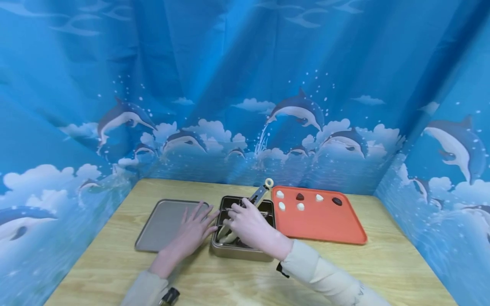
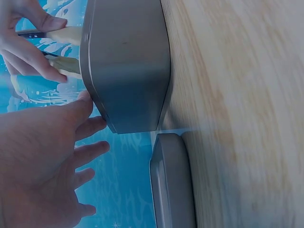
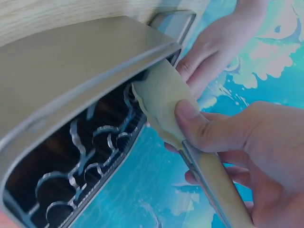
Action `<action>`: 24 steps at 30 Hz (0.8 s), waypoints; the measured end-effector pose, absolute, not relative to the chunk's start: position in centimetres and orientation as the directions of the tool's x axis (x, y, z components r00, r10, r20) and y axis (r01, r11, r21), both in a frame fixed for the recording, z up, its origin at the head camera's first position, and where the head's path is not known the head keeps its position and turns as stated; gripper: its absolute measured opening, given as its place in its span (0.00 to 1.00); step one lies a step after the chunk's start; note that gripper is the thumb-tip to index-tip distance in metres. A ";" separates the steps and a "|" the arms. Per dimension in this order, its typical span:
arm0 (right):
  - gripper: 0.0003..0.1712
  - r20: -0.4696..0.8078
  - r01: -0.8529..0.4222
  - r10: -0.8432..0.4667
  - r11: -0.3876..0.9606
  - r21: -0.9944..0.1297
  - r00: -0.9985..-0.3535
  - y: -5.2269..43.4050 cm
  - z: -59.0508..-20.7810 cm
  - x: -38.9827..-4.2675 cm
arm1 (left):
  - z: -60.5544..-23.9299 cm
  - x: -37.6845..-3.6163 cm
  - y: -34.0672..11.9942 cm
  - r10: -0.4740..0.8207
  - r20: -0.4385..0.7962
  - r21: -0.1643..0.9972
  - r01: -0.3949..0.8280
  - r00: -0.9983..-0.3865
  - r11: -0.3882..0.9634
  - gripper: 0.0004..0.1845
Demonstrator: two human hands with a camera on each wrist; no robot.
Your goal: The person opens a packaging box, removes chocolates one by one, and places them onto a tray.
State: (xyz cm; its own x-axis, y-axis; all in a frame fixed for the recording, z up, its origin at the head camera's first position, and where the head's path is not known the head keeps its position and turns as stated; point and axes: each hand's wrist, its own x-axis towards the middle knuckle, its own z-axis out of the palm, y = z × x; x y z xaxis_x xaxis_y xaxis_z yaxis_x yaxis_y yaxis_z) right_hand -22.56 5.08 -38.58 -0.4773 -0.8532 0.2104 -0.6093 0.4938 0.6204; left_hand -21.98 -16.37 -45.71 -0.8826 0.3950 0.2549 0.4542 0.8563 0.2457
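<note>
My right hand [image 1: 250,225] grips a pair of metal tongs [image 1: 259,196] with cream-coloured tips, thumb pressed on one arm near its head. The tips [image 3: 164,92] reach down into one corner of a bronze-coloured metal box [image 1: 245,254]. Inside that box, wavy dividers [image 3: 78,137] form dark compartments; whatever sits between the tips is hidden. Beside the box's left wall is my left hand [image 1: 191,231], its fingers spread and extended. In the left wrist view, its thumb and index fingertips are right at the box rim [image 2: 90,78].
A flat grey lid-like tray [image 1: 164,225] lies left of the box, partly under my left hand in the head view. To the right, a red tray [image 1: 321,223] carries several small white pieces [image 1: 300,207] and dark ones [image 1: 337,201]. A dolphin-print curtain [image 1: 245,106] encloses the wooden table.
</note>
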 end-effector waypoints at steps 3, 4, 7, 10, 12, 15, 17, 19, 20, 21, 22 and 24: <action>0.21 0.259 -0.614 -0.845 0.521 0.593 -0.467 6.1 -38.3 -22.4 | -45.8 -22.0 -16.3 0.401 0.251 0.242 0.458 -0.881 0.855 0.28; 0.22 0.275 -0.616 -0.841 0.531 0.582 -0.465 6.4 -38.2 -22.4 | -45.8 -22.0 -16.3 0.402 0.254 0.242 0.460 -0.880 0.854 0.28; 0.25 0.323 -0.629 -0.828 0.559 0.541 -0.458 7.5 -38.2 -22.5 | -45.8 -22.0 -16.3 0.399 0.257 0.252 0.459 -0.880 0.852 0.28; 0.29 0.359 -0.651 -0.812 0.583 0.486 -0.459 8.6 -38.6 -22.6 | -45.8 -21.9 -16.3 0.395 0.268 0.263 0.461 -0.879 0.848 0.28; 0.30 0.393 -0.663 -0.801 0.597 0.453 -0.452 9.3 -38.8 -22.7 | -45.8 -21.9 -16.4 0.393 0.275 0.266 0.463 -0.877 0.846 0.28; 0.31 0.455 -0.668 -0.780 0.613 0.422 -0.429 10.3 -39.1 -22.9 | -45.8 -21.8 -16.4 0.393 0.282 0.268 0.465 -0.875 0.844 0.28; 0.30 0.495 -0.664 -0.764 0.625 0.410 -0.414 11.0 -39.1 -23.0 | -45.8 -21.7 -16.4 0.390 0.284 0.275 0.464 -0.876 0.842 0.28; 0.29 0.531 -0.655 -0.744 0.642 0.398 -0.406 11.8 -39.0 -23.1 | -45.8 -21.7 -16.4 0.386 0.286 0.285 0.462 -0.877 0.840 0.28; 0.29 0.547 -0.648 -0.733 0.652 0.393 -0.405 12.2 -38.9 -23.2 | -45.8 -21.7 -16.4 0.386 0.287 0.286 0.463 -0.877 0.839 0.28; 0.29 0.561 -0.644 -0.720 0.662 0.382 -0.407 12.6 -38.8 -23.3 | -45.8 -21.7 -16.4 0.387 0.288 0.284 0.464 -0.876 0.839 0.28; 0.28 0.575 -0.637 -0.706 0.675 0.372 -0.412 13.2 -38.7 -23.3 | -45.8 -21.7 -16.4 0.387 0.291 0.282 0.465 -0.875 0.839 0.28; 0.29 0.601 -0.621 -0.674 0.704 0.344 -0.430 14.3 -38.5 -23.5 | -45.7 -21.7 -16.4 0.391 0.291 0.279 0.468 -0.873 0.838 0.28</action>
State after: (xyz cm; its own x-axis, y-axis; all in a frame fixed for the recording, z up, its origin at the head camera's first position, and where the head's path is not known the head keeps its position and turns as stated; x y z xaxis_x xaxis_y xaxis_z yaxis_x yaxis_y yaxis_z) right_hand -23.47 14.30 -38.50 -0.4299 -0.6737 0.6010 -0.6213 0.7038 0.3445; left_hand -21.71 -16.40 -45.75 -0.8732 0.3909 0.2910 0.4683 0.8384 0.2789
